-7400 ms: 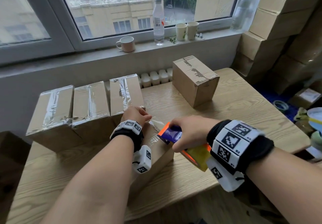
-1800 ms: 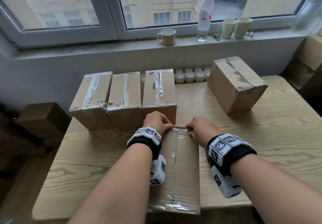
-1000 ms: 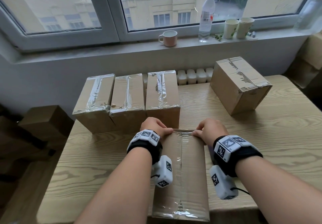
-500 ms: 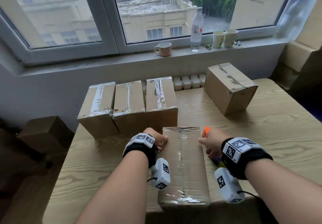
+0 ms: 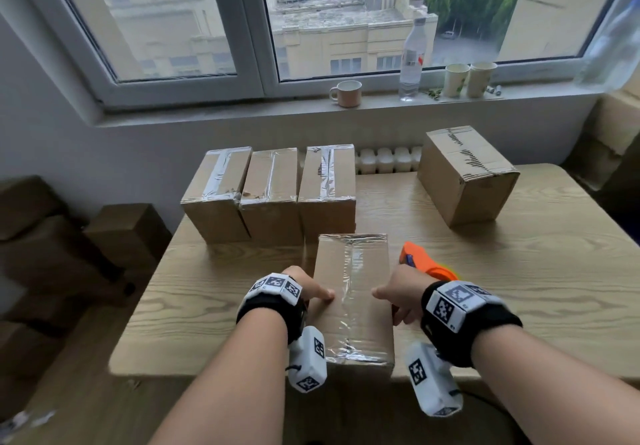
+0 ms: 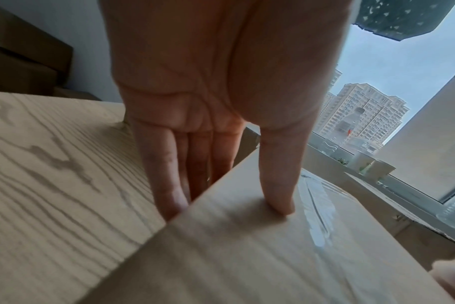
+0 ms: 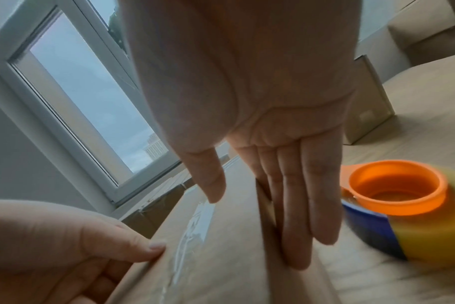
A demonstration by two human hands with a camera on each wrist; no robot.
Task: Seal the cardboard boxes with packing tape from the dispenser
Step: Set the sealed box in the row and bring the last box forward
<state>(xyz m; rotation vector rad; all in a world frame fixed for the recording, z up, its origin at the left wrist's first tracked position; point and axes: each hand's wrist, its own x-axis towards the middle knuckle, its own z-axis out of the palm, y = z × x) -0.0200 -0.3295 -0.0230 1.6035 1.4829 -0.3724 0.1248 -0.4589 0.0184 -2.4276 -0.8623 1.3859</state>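
A long cardboard box (image 5: 351,264) lies lengthwise at the table's front edge, with clear tape down its top seam and over both ends. My left hand (image 5: 308,287) has its thumb on the top (image 6: 247,257) and straight fingers (image 6: 169,181) down the left side. My right hand (image 5: 398,292) mirrors it: thumb over the top, straight fingers (image 7: 299,216) flat against the right side of the box (image 7: 221,257). The orange tape dispenser (image 5: 426,266) lies on the table just right of the box, beside my right hand, and nobody holds the dispenser (image 7: 395,191).
Three taped boxes (image 5: 270,192) stand side by side behind the near box. A bigger box (image 5: 464,174) sits at the back right of the wooden table (image 5: 519,289). Cups and a bottle (image 5: 412,57) stand on the windowsill. More cartons are stacked at both sides.
Both hands have slid from the box's far end back along its sides towards me. The box lies a little farther from the row of taped boxes.
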